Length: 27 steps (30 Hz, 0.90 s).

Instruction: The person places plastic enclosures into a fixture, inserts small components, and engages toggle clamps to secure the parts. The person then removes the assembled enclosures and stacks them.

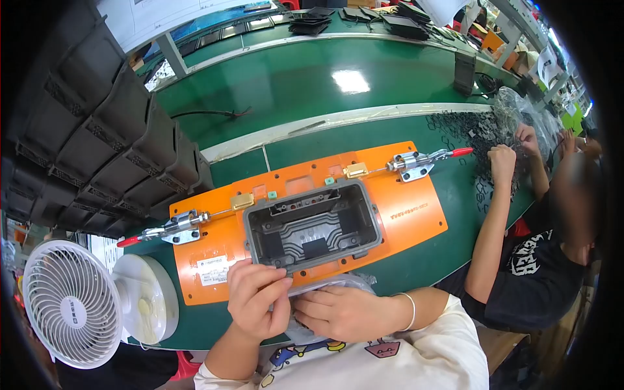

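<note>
A dark grey plastic housing, open at the top, sits in an orange fixture plate. Ribs and black pads show on its inner floor. My left hand is at the housing's front left corner, thumb and fingers pinched together; whatever they hold is too small to make out. Close to my body, my right hand has its fingers curled down at a clear plastic bag. Its fingertips are partly hidden there. Red-handled toggle clamps are mounted at both ends of the plate, beside brass-coloured blocks.
Stacked dark bins rise at the left, with a white fan below them. At the right, a co-worker's hands are over a pile of small black parts. A cable lies on the green bench behind the plate.
</note>
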### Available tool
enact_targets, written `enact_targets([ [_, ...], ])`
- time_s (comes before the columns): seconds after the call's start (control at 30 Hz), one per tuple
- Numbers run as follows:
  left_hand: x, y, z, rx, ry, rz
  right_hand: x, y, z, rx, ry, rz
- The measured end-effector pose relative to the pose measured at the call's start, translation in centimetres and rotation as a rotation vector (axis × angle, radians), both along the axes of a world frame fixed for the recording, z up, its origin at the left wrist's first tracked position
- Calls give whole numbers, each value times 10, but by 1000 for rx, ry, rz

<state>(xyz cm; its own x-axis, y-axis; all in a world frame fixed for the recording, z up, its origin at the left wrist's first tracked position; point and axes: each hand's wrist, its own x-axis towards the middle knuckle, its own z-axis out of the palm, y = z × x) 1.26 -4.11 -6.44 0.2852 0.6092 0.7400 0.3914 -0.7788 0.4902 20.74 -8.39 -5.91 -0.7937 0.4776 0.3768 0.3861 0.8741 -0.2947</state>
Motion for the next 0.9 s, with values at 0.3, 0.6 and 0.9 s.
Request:
enact_targets([
  [0.3, 5, 1, -3, 27, 29, 32, -4, -14, -2, 5, -171, -70],
  [0.6, 8, 0, -4, 13, 42, 60, -8, -13, -2, 44, -186, -90],
  [0.9, 10, -2, 0, 25, 104, 60, -9, -12, -9, 46, -236, -84],
])
